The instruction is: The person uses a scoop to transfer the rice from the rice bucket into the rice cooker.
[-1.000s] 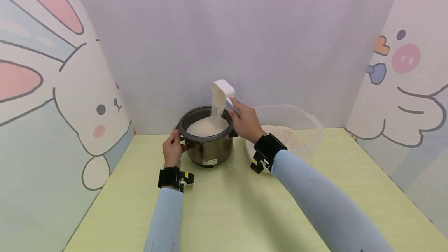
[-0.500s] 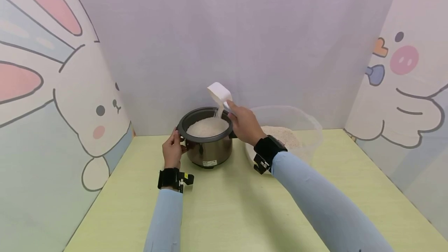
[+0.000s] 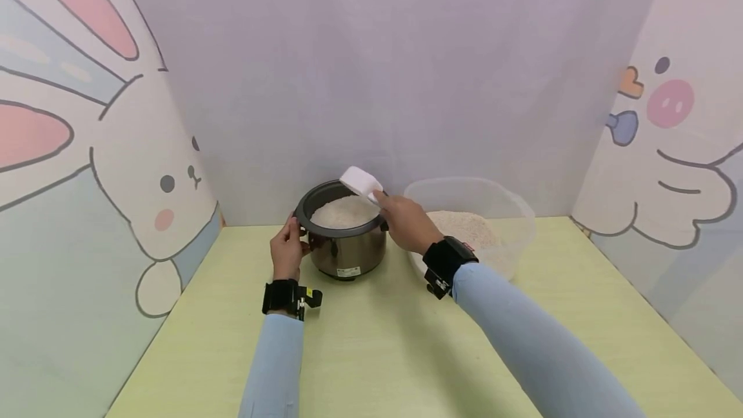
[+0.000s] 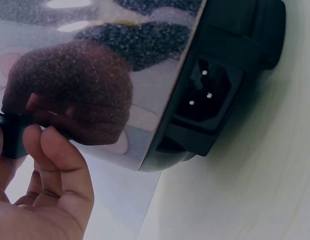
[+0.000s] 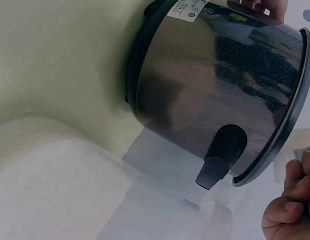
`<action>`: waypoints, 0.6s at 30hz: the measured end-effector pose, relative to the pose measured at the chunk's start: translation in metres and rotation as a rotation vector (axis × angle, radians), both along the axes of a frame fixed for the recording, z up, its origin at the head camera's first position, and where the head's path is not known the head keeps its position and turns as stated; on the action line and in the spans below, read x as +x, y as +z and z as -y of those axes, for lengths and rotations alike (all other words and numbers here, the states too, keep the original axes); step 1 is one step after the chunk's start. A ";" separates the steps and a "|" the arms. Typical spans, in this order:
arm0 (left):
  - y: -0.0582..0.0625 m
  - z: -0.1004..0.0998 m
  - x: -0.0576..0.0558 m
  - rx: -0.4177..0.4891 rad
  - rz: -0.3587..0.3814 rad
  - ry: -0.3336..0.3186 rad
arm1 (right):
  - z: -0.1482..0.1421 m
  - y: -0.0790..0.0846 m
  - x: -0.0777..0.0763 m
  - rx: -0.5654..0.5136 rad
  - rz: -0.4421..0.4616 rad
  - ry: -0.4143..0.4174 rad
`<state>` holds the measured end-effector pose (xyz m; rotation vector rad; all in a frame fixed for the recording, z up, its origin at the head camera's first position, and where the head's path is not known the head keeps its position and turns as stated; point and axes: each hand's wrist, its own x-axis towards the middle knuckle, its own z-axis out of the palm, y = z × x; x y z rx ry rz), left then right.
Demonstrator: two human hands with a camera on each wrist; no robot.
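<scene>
A dark metallic rice cooker (image 3: pixel 348 253) stands lidless on the table, with a mound of white rice (image 3: pixel 341 213) inside. At its left side my left hand (image 3: pixel 286 253) grips the black handle (image 4: pixel 13 137), thumb and fingers closed round it in the left wrist view. My right hand (image 3: pixel 408 219) holds a white measuring scoop (image 3: pixel 361 184) by its handle over the cooker's back right rim. The scoop is tipped bottom-up, its mouth toward the cooker; its inside is hidden. In the right wrist view only the right fingers (image 5: pixel 290 200) show, at the edge.
Right of the cooker stands a translucent plastic tub (image 3: pixel 522 211) holding rice (image 3: pixel 464 228), partly behind my right wrist. The cooker's free handle (image 5: pixel 227 142) points toward the tub. A power socket (image 4: pixel 205 100) sits low on the cooker. A curtain wall (image 3: pixel 377 69) borders the table's back.
My right hand has lowered the scoop and turned it further over. The rice stream seen falling from it earlier no longer shows. The left hand stays at the handle.
</scene>
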<state>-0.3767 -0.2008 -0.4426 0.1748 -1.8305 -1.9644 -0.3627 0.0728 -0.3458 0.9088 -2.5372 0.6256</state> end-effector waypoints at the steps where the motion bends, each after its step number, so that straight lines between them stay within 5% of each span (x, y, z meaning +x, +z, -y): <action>1: 0.000 0.000 0.000 -0.002 0.002 -0.001 | -0.001 0.000 0.000 0.017 -0.016 0.002; 9: 0.001 0.000 0.002 -0.018 0.016 0.008 | 0.001 0.010 0.001 -0.052 -0.245 0.001; 18: 0.001 0.000 0.002 -0.010 0.008 0.002 | 0.001 -0.010 0.007 0.100 -0.183 -0.005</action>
